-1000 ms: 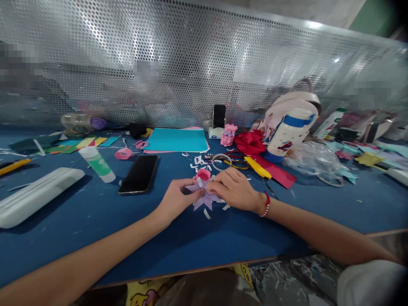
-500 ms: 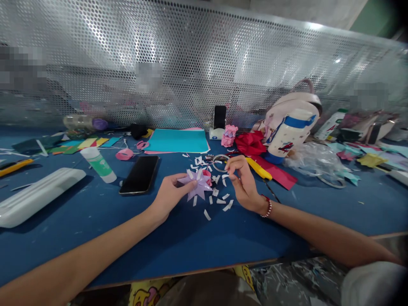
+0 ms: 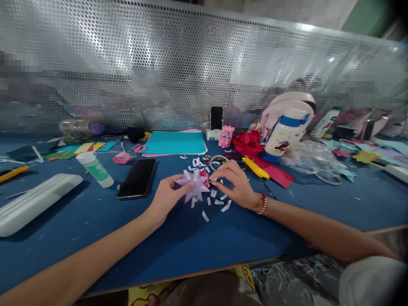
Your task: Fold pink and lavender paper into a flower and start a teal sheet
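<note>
My left hand is closed on a pointed purple paper star, thumb on its front. Short white strips lie across the star's top points. A pink paper ring shows at the star's right side; I cannot tell whether it is joined on. Beside that ring is my right hand, thumb and forefinger tips nearly together. Anything between those tips is too small to make out. White paper scraps are scattered below and behind the star. A grey-white ring, perhaps a tape roll, lies just behind my right hand.
A black phone, a glue tube and a long white case lie to the left. Turquoise sheets are behind. Toward the right are a yellow-handled cutter, red paper, a bottle and a backpack.
My right hand has moved left, from over the scraps to the pink ring beside the star. My left hand still holds the star. The view has shifted slightly.
</note>
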`<state>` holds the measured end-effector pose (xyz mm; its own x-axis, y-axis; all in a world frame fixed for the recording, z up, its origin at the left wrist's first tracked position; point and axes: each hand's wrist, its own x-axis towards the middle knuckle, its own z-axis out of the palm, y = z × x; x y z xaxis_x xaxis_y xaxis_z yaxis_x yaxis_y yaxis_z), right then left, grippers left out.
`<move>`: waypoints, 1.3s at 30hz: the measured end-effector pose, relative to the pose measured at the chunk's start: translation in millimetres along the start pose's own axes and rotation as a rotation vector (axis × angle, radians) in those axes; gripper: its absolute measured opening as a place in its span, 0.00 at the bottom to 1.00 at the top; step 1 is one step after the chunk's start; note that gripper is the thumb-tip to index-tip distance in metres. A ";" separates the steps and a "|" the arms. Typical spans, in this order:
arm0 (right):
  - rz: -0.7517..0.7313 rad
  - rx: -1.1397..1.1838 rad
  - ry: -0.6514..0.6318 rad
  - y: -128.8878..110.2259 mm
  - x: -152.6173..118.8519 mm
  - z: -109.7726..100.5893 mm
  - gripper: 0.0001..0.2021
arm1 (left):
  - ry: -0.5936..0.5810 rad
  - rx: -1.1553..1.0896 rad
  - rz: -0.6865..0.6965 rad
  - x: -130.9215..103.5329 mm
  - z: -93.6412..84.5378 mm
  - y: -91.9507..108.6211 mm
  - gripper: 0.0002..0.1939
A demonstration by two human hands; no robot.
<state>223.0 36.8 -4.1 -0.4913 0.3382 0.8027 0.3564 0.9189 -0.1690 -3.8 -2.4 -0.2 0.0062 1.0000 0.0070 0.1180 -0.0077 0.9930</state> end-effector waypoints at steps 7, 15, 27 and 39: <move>-0.054 -0.078 0.008 2.6 0.4 -0.3 0.05 | -0.053 0.067 0.048 -0.5 0.7 -1.3 0.18; -0.086 -0.091 0.004 1.8 3.1 -2.3 0.04 | -0.071 0.086 0.048 -0.8 -0.4 -2.6 0.20; -0.059 -0.092 -0.008 3.1 2.4 -1.1 0.02 | -0.082 0.135 0.097 2.6 -0.6 -7.2 0.18; 0.143 0.164 -0.022 -4.7 2.4 2.7 0.02 | -0.083 0.224 0.132 3.3 -2.1 -8.1 0.18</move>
<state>218.0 33.9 -2.9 -0.4624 0.4704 0.7516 0.2910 0.8812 -0.3725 -6.8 1.0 -8.0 0.1162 0.9865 0.1158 0.3272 -0.1481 0.9333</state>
